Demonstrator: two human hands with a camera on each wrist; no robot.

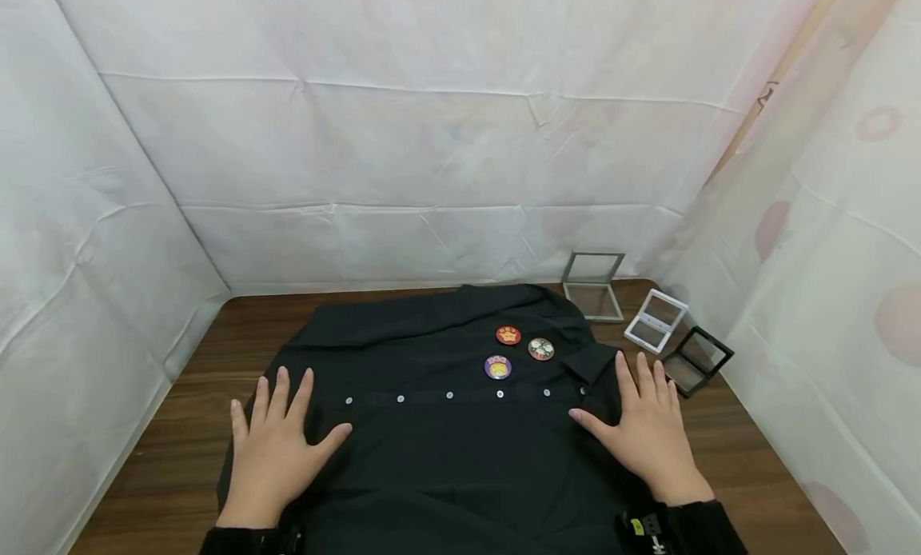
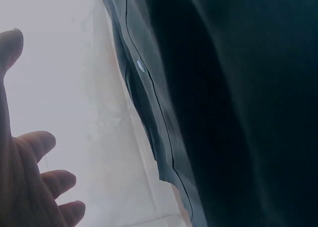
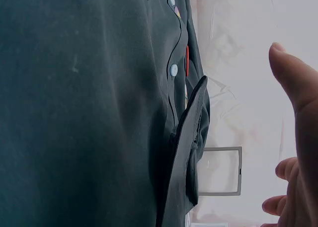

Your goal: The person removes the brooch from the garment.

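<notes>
A black button-up shirt (image 1: 446, 459) lies spread on the table, its collar (image 1: 597, 359) toward the right and a row of pale buttons running across it. Three round badges sit on the shirt's far half: a red one (image 1: 508, 335), a purple one with a yellow figure (image 1: 497, 368) and a patterned green-and-white one (image 1: 541, 349). My left hand (image 1: 273, 459) is over the shirt's left part, fingers spread. Near the collar, my right hand (image 1: 651, 431) is likewise spread. Neither hand holds anything; both wrist views show the fingers apart from the cloth.
Three opened small cases stand at the table's far right: a grey-framed one (image 1: 592, 284), a white one (image 1: 656, 322) and a black one (image 1: 685, 390). Brown wooden tabletop (image 1: 165, 459) shows around the shirt. White sheeting (image 1: 432, 139) hangs behind and on both sides.
</notes>
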